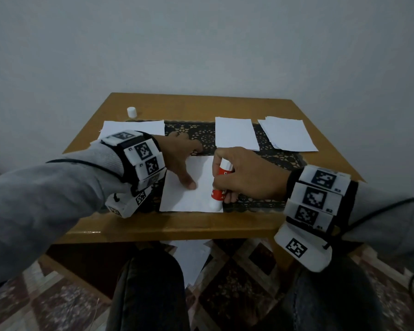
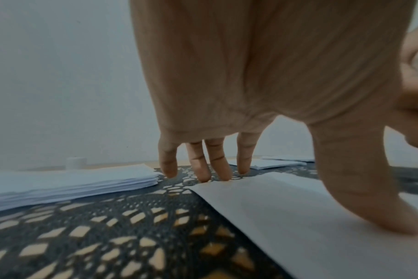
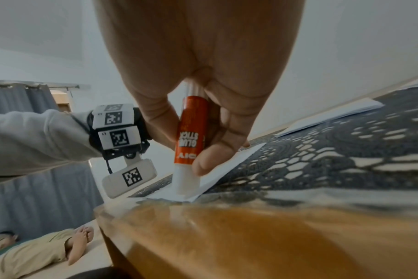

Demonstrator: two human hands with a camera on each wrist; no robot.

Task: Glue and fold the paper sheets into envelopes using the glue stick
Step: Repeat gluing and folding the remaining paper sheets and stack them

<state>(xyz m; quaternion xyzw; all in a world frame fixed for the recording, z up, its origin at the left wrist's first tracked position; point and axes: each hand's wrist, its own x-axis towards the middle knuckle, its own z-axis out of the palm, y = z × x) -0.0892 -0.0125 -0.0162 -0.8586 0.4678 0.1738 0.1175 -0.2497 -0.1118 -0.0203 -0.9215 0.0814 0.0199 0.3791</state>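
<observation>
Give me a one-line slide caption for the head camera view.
Left hand holds a paper sheet flat while the right hand presses a red glue stick to its near right corner.

The glue stick (image 1: 219,185) is red with white ends and white lettering. White paper (image 1: 189,197) lies on a black lace mat (image 1: 282,158) over a honey-brown table (image 1: 177,225); the cap (image 1: 131,112) is white, the sleeves (image 1: 58,187) grey.
</observation>
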